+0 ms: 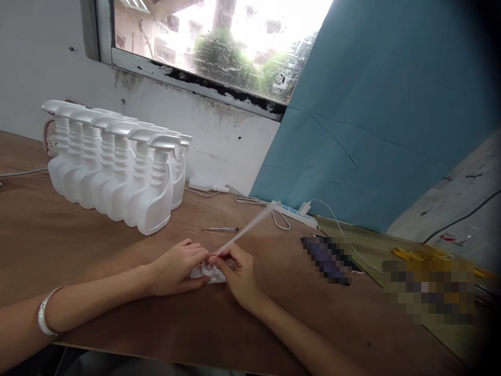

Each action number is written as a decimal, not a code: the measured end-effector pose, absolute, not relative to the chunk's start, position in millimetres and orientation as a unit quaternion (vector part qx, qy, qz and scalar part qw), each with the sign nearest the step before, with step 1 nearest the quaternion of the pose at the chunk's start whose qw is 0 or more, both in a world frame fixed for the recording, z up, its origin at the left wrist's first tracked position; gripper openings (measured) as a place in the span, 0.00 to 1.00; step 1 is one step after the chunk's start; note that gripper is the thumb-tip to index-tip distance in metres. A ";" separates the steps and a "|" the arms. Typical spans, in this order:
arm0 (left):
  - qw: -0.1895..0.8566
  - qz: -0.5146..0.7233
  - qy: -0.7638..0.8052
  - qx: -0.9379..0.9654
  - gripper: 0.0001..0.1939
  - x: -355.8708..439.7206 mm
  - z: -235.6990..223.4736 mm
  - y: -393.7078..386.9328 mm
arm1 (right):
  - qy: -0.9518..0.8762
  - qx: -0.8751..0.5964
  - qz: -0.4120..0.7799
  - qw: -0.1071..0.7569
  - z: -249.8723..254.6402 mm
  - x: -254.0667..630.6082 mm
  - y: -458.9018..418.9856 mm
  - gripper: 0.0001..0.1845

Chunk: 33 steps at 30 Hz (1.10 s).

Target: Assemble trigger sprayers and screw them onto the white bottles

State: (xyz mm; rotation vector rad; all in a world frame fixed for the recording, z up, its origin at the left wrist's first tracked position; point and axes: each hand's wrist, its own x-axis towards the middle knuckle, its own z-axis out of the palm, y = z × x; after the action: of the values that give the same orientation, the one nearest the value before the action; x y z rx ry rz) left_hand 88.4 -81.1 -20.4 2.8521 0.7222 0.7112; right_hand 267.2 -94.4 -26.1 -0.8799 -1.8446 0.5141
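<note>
My left hand point(178, 266) is closed around a white spray trigger head point(206, 271) that rests on the wooden table point(117, 308). My right hand point(237, 274) pinches the lower end of a thin translucent dip tube point(246, 230) right at the head. The tube slants up and to the right, away from my hands. A bracelet sits on my left wrist.
A row of several white spray bottles point(117, 167) stands at the back left. A small screwdriver point(219, 229) lies just beyond my hands. A white power strip point(293, 213) with cables sits near the blue board point(371, 120). Blurred items lie at right.
</note>
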 end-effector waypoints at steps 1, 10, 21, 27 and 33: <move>0.055 0.234 0.237 0.941 0.05 88.5 -20.4 -81.1 | -0.763 -0.369 0.212 0.487 -25.3 267.0 -94.7 0.08; 0.056 0.238 0.242 0.939 0.06 89.5 -24.2 -78.9 | -0.766 -0.391 0.169 0.482 -24.2 262.1 -97.4 0.10; 0.067 0.246 0.253 0.933 0.06 89.6 -25.3 -79.9 | -0.783 -0.369 0.110 0.489 -22.5 256.1 -99.8 0.11; 0.082 0.247 0.264 0.929 0.08 91.1 -22.2 -81.1 | -0.790 -0.370 0.077 0.484 -22.9 252.9 -100.4 0.12; 0.086 0.252 0.266 0.926 0.07 91.3 -23.3 -81.0 | -0.774 -0.385 0.087 0.495 -28.3 253.1 -100.8 0.12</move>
State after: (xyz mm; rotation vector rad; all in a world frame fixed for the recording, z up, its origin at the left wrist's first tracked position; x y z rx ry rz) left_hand 91.3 -81.0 -23.3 2.7614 0.7933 0.7509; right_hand 253.1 -100.8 -28.3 -0.9330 -1.8760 0.2110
